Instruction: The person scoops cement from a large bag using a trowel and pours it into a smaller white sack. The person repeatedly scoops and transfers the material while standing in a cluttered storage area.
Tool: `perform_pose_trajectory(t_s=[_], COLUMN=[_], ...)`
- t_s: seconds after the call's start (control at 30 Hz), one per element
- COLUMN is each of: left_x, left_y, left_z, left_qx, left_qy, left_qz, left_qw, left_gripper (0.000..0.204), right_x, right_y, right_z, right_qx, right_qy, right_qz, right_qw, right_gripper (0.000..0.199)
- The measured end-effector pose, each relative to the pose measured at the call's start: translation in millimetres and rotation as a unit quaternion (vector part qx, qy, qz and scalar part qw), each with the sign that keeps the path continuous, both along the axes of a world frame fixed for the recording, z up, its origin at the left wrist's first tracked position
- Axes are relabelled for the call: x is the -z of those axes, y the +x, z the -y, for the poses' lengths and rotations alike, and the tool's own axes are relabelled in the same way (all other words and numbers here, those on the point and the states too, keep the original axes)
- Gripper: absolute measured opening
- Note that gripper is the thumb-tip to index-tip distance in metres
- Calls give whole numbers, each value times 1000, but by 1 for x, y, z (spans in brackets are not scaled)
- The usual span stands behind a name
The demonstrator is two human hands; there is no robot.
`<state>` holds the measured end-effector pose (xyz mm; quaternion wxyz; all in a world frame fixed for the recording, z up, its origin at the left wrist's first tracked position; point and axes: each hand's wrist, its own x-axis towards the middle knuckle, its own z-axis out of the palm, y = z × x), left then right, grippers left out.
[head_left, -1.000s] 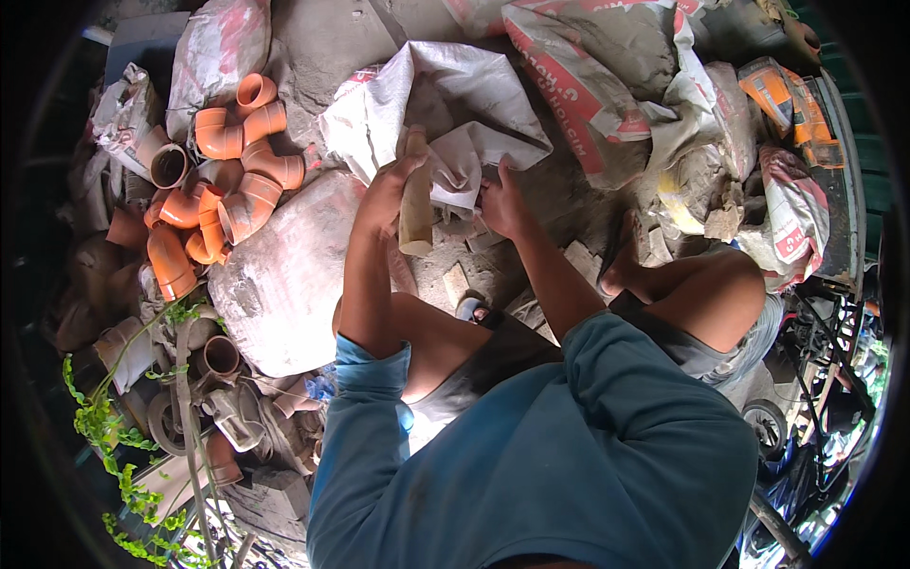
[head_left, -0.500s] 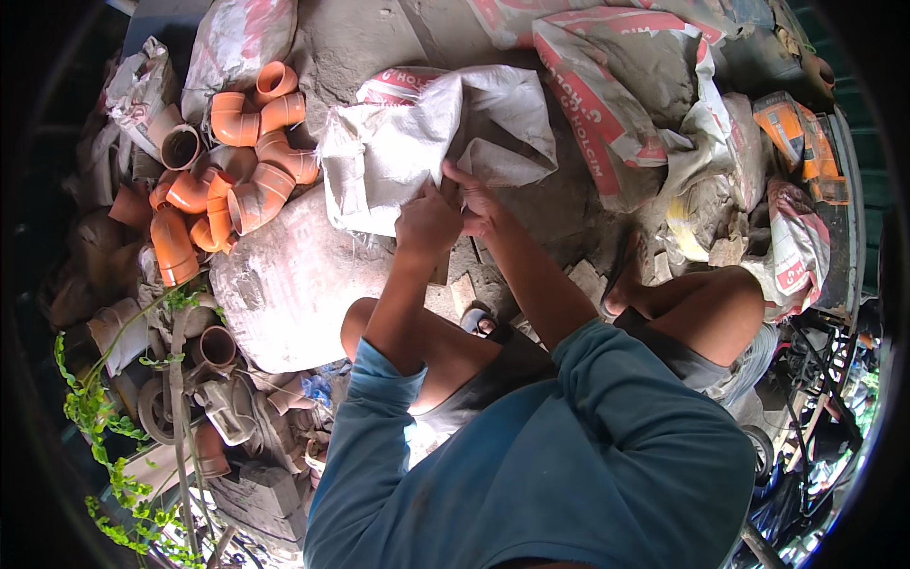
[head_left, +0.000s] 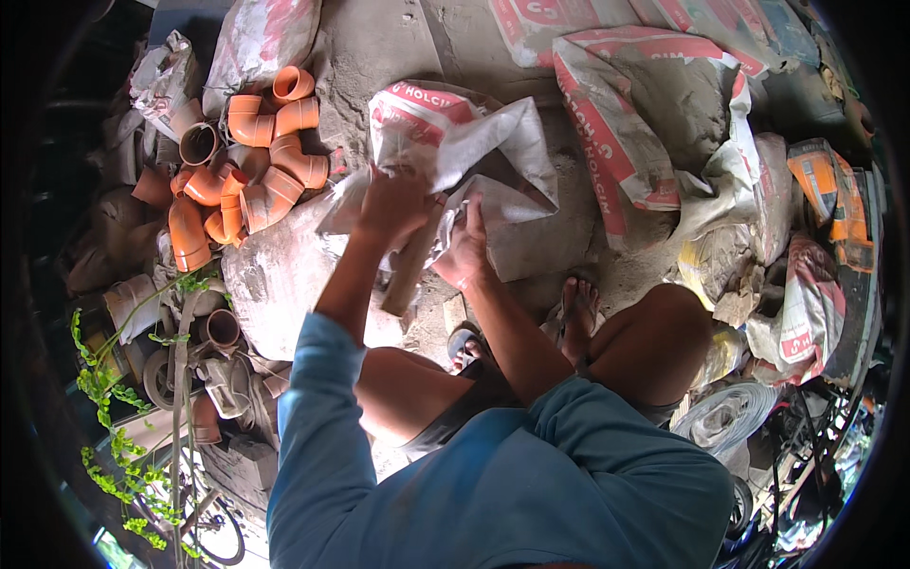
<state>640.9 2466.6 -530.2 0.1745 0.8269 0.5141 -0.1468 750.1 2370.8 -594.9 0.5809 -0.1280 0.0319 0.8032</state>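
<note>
A white-and-red woven sack (head_left: 517, 142), crumpled, with its mouth spread, lies in front of me. My left hand (head_left: 393, 201) is closed in a fist at the sack's near left side, around the upper part of a flat wooden strip (head_left: 408, 275) that slants down toward my knees. Whether the same fist also pinches the cloth is hidden. My right hand (head_left: 463, 251) grips the sack's near edge, thumb pointing up along the cloth and fingers partly hidden behind it.
Orange pipe elbows (head_left: 270, 175) are heaped at the left. A dusty pale sack (head_left: 270, 294) lies near my left knee. Beyond my right hand is an open sack (head_left: 654, 114) of grey powder. A wire coil (head_left: 725, 417) sits at my right; a green plant (head_left: 109, 417) hangs lower left.
My left hand has moved left and up with the wooden strip, parting from the right hand. The sack's red-printed side now shows more. My view has shifted slightly.
</note>
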Motion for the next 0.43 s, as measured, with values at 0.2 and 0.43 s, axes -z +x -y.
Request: perform_pose_trajectory(t_s=[0.2,0.43], left_x=[0,-5], left_y=[6,44], left_z=[66,86], left_qx=[-1,-106], left_qy=[109,47], left_qz=[-9,-83], left_qw=[994,990], left_gripper=[50,67], right_x=[16,44], right_y=[-1,-2], right_z=[-17,-29], right_qx=[-164,-238], right_qy=[-72,-39], right_qz=[-9,-23], right_qw=[984,970], right_gripper=[83,83])
